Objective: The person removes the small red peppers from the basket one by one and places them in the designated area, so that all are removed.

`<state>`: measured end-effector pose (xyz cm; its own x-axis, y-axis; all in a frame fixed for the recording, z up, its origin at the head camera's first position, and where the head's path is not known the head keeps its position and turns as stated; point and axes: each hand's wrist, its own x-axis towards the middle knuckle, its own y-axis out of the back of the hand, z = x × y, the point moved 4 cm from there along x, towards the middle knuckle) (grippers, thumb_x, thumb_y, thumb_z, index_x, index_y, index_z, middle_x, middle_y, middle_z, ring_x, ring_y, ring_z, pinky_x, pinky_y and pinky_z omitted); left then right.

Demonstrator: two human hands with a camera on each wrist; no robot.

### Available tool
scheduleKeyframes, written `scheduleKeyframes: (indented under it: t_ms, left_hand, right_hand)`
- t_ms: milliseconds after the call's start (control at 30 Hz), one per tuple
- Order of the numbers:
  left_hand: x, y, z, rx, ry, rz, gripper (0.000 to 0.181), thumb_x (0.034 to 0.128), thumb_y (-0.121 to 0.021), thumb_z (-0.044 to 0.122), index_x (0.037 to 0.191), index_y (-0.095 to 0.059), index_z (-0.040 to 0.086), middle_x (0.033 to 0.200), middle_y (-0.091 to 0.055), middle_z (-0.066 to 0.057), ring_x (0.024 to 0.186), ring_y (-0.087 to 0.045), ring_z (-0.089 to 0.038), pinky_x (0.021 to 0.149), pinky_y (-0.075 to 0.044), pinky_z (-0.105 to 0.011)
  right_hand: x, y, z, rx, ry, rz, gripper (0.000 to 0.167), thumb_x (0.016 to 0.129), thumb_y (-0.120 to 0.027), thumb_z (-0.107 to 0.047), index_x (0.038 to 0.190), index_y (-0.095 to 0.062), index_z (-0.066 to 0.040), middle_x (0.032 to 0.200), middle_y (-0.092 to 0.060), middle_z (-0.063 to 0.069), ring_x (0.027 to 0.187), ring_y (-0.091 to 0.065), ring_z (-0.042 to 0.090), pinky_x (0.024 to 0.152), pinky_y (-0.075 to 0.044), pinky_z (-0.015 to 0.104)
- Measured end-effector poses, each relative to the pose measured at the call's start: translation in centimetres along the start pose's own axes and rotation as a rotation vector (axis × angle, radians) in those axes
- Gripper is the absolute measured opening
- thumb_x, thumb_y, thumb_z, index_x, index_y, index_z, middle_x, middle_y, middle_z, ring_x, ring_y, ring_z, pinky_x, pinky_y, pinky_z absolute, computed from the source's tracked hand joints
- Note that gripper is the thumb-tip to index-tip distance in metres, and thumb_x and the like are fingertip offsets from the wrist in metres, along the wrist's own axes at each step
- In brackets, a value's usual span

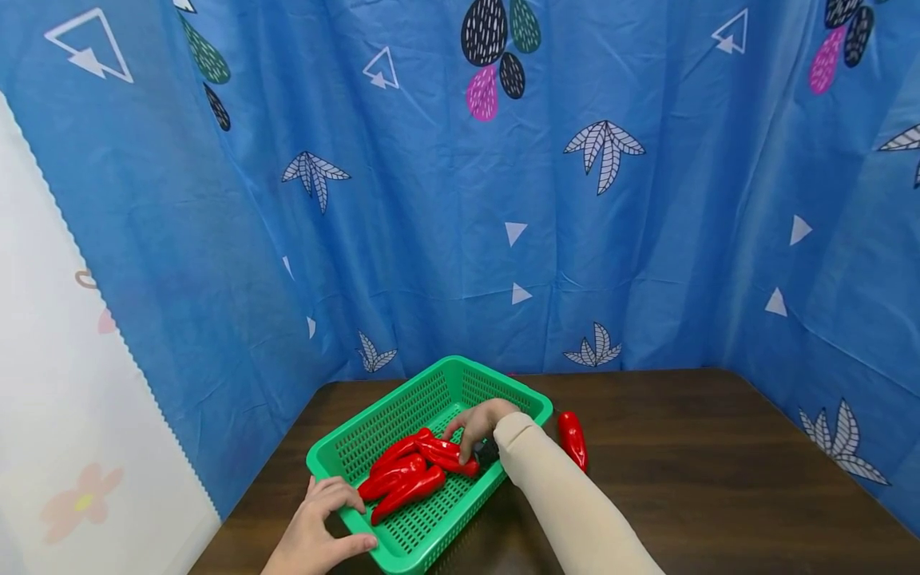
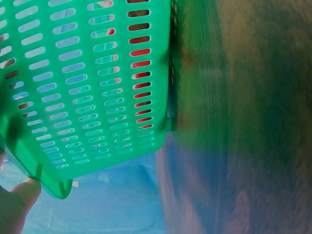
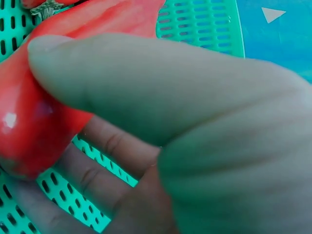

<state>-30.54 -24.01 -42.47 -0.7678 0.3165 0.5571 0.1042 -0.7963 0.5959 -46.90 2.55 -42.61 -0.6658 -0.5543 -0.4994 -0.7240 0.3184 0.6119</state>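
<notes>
Peppers [image 1: 408,494] leave bare mesh [image 1: 434,417] toward basket's far rim [image 1: 496,374].

Can pass over desk [image 1: 747,479] right of loose pepper [image 1: 573,439]; basket [image 1: 398,417] walls block side entry, curtain [image 1: 446,224] blocks behind

The head view is bright and clear, with soft shadows on the blue curtain [image 1: 446,216]. White shiny spots sit on the red peppers [image 1: 407,494]. In the left wrist view, the tabletop [image 2: 209,97] glows blurry green and blue. The close-up right hand [image 3: 190,131] looks hazy.
</notes>
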Motion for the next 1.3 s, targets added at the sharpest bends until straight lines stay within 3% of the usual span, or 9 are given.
scheduleKeyframes:
  t_ms: [300,533,767,933,1300]
  left_hand:
    - [-0.01,0.01,-0.01,0.018,-0.003,0.001,0.033,0.0673,-0.092,0.018,0.085,-0.066,0.026,0.084,-0.062,0.018,0.095,-0.05,-0.003,0.091,-0.015,-0.089]
    - [-0.19,-0.12,0.01,0.018,-0.005,-0.002,0.031,0.0676,-0.092,0.017,0.085,-0.067,0.022,0.084,-0.062,0.019,0.093,-0.05,-0.003,0.095,-0.022,-0.077]
    - [-0.13,-0.13,0.04,-0.005,0.007,-0.004,0.03,0.0683,-0.091,0.015,0.085,-0.067,0.02,0.085,-0.063,0.017,0.094,-0.051,-0.003,0.09,-0.012,-0.092]
    - [-0.16,-0.15,0.02,0.004,0.01,-0.008,0.03,0.0688,-0.091,0.016,0.085,-0.066,0.022,0.085,-0.063,0.017,0.094,-0.051,-0.003,0.093,-0.016,-0.087]
    - [-0.08,-0.18,0.17,0.004,0.021,-0.006,0.031,0.0688,-0.091,0.017,0.085,-0.066,0.026,0.084,-0.062,0.017,0.095,-0.05,-0.003,0.092,-0.013,-0.09]
  right_hand:
    - [0.07,0.05,0.02,-0.025,0.012,0.013,0.047,0.085,-0.078,-0.016,0.127,-0.063,-0.03,0.137,-0.051,0.002,0.114,-0.051,0.022,0.106,-0.049,0.049]
    - [-0.02,-0.04,0.03,-0.037,0.021,0.03,0.045,0.084,-0.078,-0.015,0.124,-0.064,-0.031,0.138,-0.05,0.002,0.115,-0.051,0.022,0.105,-0.049,0.05]
    - [-0.06,0.22,0.08,-0.06,0.027,0.051,0.045,0.084,-0.079,-0.018,0.124,-0.064,-0.034,0.142,-0.049,0.001,0.122,-0.049,0.023,0.104,-0.05,0.05]
    - [0.03,0.25,0.18,-0.023,0.05,0.051,0.04,0.084,-0.078,-0.016,0.118,-0.065,-0.032,0.14,-0.049,0.002,0.124,-0.047,0.025,0.102,-0.051,0.05]
    - [-0.38,0.39,-0.15,0.08,0.139,0.079,0.046,0.085,-0.074,-0.006,0.122,-0.056,-0.027,0.123,-0.054,0.009,0.099,-0.056,0.021,0.084,-0.055,0.035]
